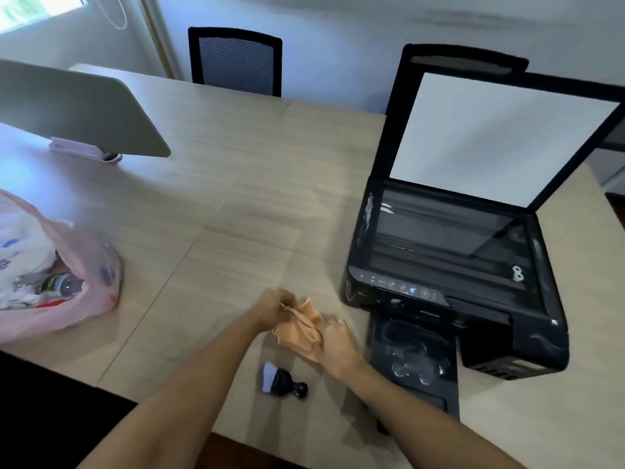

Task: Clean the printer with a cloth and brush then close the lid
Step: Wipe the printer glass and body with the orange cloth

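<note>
While both grips, left hand (270, 308) and right hand (336, 343), clamp cloth (301, 328), brush (282, 382) lies just below.

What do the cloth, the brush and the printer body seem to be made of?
The cloth, bunched between the left hand and right hand, looks like soft orange fabric: it folds and creases. The brush seems to be black plastic with pale bristles, though blur hides detail. The printer body looks like glossy black plastic: it shows bright reflections and white smudges.
</note>
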The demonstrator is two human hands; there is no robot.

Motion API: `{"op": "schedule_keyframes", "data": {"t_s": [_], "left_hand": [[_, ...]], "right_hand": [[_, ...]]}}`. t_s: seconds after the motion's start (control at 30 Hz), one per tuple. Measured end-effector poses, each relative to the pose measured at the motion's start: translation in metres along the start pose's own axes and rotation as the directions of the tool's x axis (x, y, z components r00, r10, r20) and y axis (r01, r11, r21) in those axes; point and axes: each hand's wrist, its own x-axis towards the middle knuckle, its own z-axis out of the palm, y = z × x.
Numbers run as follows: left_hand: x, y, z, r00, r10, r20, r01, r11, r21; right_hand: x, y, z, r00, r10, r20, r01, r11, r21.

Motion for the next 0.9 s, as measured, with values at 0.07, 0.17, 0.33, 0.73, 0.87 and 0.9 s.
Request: {"op": "schedule_keyframes", "data": {"t_s": [0.07, 0.17, 0.33, 0.73, 0.87, 0.9], "left_hand": [[-0.007, 0.009, -0.018, 1.0, -0.005, 0.023, 0.007, 0.997, -0.072], [-0.028, 0.038, -0.035, 0.998, 0.054, 0.015, -0.049, 0.971, -0.236], [-0.052, 0.118, -0.022, 0.991, 0.133, -0.024, -0.124, 0.824, -0.552], [-0.024, 0.157, 0.014, 0.918, -0.073, -0.39, -0.07, 0.938, -0.34], [-0.01, 0.144, 0.017, 0.965, -0.05, -0.259, -0.04, 0.943, -0.331], [-0.006, 0.144, 0.014, 0.968, -0.042, -0.249, -0.047, 0.938, -0.343]], "right_hand": [[-0.01, 0.003, -0.015, 0.997, -0.015, -0.071, 0.027, 0.986, 0.166], [-0.028, 0.011, -0.045, 0.979, 0.081, -0.189, 0.006, 0.907, 0.42], [-0.049, 0.014, -0.123, 0.955, 0.28, -0.096, 0.006, 0.307, 0.952], [0.016, 0.08, -0.246, 0.888, 0.418, -0.193, -0.075, 0.544, 0.836], [0.063, 0.071, -0.267, 0.884, 0.189, -0.427, 0.056, 0.864, 0.5], [0.08, 0.071, -0.263, 0.897, 0.138, -0.42, 0.068, 0.895, 0.44]]}}
